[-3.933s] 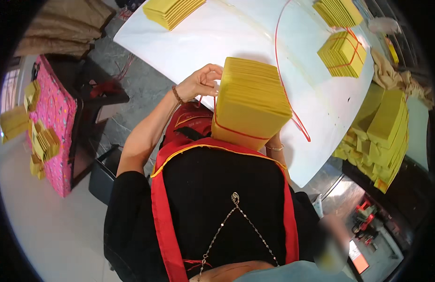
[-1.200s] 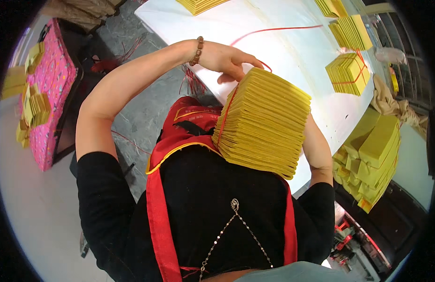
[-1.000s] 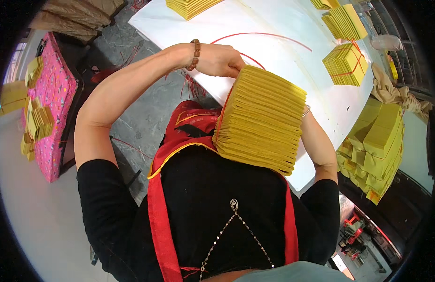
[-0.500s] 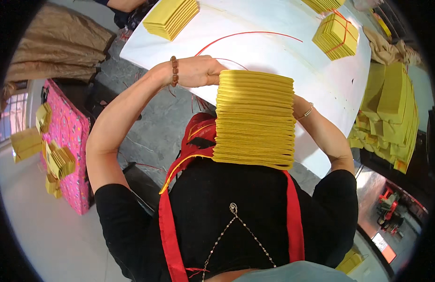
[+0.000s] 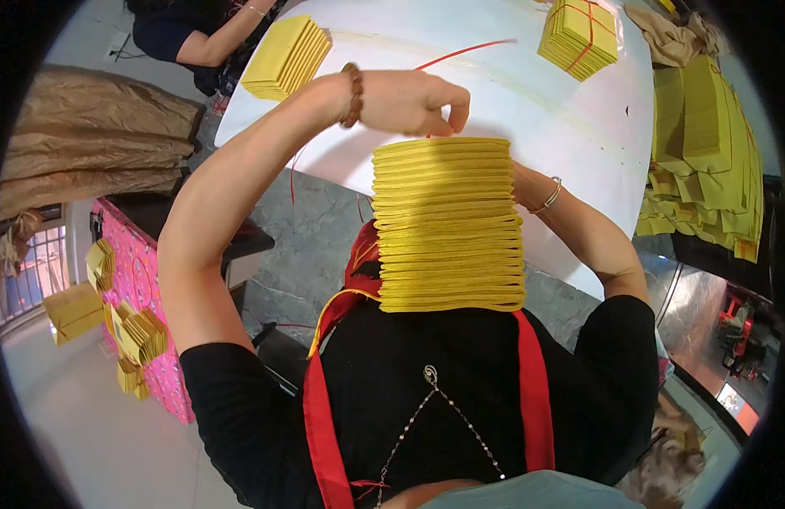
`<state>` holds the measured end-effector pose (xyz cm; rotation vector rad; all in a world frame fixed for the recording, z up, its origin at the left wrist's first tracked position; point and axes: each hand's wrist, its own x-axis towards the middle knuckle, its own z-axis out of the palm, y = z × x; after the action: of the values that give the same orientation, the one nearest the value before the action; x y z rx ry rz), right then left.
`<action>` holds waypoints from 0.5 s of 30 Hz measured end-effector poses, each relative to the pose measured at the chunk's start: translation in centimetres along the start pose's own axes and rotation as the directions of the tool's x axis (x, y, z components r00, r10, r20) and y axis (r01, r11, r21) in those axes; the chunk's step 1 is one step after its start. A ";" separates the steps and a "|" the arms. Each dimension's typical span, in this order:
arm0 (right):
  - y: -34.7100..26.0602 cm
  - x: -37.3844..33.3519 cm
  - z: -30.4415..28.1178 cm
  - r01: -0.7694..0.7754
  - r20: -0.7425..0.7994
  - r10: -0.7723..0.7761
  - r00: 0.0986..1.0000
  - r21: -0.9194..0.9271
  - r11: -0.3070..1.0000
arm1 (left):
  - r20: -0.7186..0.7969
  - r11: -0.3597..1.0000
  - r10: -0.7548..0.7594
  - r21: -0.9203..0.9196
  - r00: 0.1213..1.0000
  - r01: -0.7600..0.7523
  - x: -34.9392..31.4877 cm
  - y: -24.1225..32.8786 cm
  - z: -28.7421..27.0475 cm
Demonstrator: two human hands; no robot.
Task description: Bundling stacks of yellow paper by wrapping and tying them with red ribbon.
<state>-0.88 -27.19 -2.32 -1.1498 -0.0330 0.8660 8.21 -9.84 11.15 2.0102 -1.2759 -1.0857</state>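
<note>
A thick stack of folded yellow paper pieces [image 5: 448,229] stands upright against my chest, folded edges facing me. My left hand [image 5: 418,102], with a brown bead bracelet, is just above the stack's far edge, fingers curled into a pinch. A thin red cord [image 5: 469,53] runs out from behind that hand over the white table, and a short red bit shows beneath the fingers. My right hand goes behind the stack's right side; only the wrist with a light bangle shows, and its fingers are hidden. I wear a red apron [image 5: 537,399].
On the white table [image 5: 571,127] are a yellow stack [image 5: 286,58] at far left and a cord-tied bundle [image 5: 579,38] at far right. Yellow bundles pile up [image 5: 702,161] on the right. A pink patterned panel [image 5: 168,373] stands left. Another person's arm [image 5: 227,38] is at top left.
My left hand has risen and moved right, from the stack's upper left corner to above its far edge. The red cord has shifted with it. The whole view has turned slightly.
</note>
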 end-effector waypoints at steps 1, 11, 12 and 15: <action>0.7 0.1 -0.6 0.015 0.014 -0.015 1.000 0.001 1.000 | -0.039 0.993 0.056 0.111 0.998 -0.051 -0.6 1.1 0.1; -0.5 -1.0 0.3 0.114 0.088 -0.117 0.989 0.033 0.993 | -0.406 0.937 0.156 0.349 0.900 -0.006 -0.1 3.2 2.7; -1.1 -1.8 1.0 0.194 0.098 -0.191 0.977 -0.019 0.981 | -0.395 0.935 0.162 0.355 0.904 -0.012 -0.3 3.7 3.2; -1.9 -1.9 1.6 -0.037 0.151 0.013 0.988 0.156 0.987 | -0.335 0.904 -0.094 0.365 0.938 0.221 -0.6 5.0 3.7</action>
<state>-1.76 -27.39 0.71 -0.9368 -0.0719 0.9593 2.52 -11.43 13.21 2.5084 -1.2523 -0.5641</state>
